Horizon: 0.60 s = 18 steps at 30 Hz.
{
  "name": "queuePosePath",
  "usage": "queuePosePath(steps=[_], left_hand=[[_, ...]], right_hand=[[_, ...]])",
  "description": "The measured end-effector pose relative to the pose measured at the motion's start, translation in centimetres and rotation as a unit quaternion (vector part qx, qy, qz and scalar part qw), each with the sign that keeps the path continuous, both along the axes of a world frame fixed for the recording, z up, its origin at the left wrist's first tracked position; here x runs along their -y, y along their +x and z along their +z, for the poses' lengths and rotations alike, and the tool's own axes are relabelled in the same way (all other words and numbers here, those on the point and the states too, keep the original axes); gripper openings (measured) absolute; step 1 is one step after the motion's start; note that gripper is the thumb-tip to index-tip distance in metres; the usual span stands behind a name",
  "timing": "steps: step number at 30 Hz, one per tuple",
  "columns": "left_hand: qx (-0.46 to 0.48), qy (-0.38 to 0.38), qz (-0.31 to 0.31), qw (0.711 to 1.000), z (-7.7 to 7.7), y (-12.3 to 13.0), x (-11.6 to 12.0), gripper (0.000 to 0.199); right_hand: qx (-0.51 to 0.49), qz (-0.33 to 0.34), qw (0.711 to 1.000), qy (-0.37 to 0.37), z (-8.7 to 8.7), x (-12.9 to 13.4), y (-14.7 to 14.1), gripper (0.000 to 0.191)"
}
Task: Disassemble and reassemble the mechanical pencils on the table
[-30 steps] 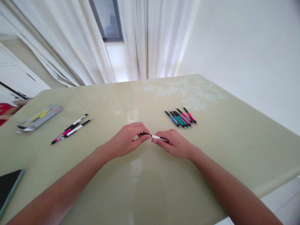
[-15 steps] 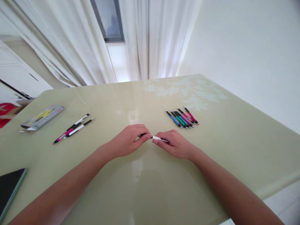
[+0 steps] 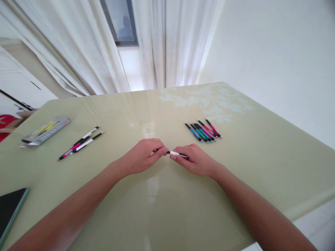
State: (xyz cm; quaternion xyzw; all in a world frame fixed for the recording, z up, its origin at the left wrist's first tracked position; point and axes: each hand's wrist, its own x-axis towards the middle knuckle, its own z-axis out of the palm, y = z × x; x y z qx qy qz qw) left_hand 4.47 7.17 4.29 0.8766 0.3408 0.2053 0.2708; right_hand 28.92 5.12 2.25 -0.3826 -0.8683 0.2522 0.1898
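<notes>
Near the middle of the table, a white pen with black parts (image 3: pixel 174 153) is held level between both hands. My left hand (image 3: pixel 145 156) pinches its dark left end between thumb and fingers. The white right part is gripped by my right hand (image 3: pixel 195 160), its thumb below the barrel. Beyond my right hand lies a row of several pens (image 3: pixel 201 131) in blue, green, purple and pink. To the left, a pink and black pen (image 3: pixel 75 145) lies by other pens, one of them white and black (image 3: pixel 88 143).
A grey and yellow pen box (image 3: pixel 47 132) lies at the table's left, its near end flap open. A dark flat object with a green edge (image 3: pixel 12 209) sits at the lower left. Curtains and a wall stand beyond the table (image 3: pixel 125 115).
</notes>
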Motion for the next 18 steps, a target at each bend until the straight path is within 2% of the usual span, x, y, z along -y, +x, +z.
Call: queuePosePath(steps=[2,6,11,18], left_hand=[[-0.006,-0.003,0.003,1.000,0.00,0.00,-0.02,0.041],[0.035,-0.029,0.000,0.999,0.15,-0.07,0.14,0.023],[0.050,-0.017,-0.019,0.998,0.40,-0.17,0.31,0.015],[-0.001,0.035,-0.010,0.999,0.77,-0.21,0.04,0.032]], right_hand=[[-0.002,0.001,1.000,0.000,-0.01,0.00,0.01,0.038],[-0.001,-0.001,1.000,-0.006,0.04,-0.01,0.07,0.038],[0.003,-0.002,1.000,-0.004,0.08,0.03,0.07,0.036],[-0.008,0.001,1.000,-0.005,0.19,0.02,0.05,0.037]])
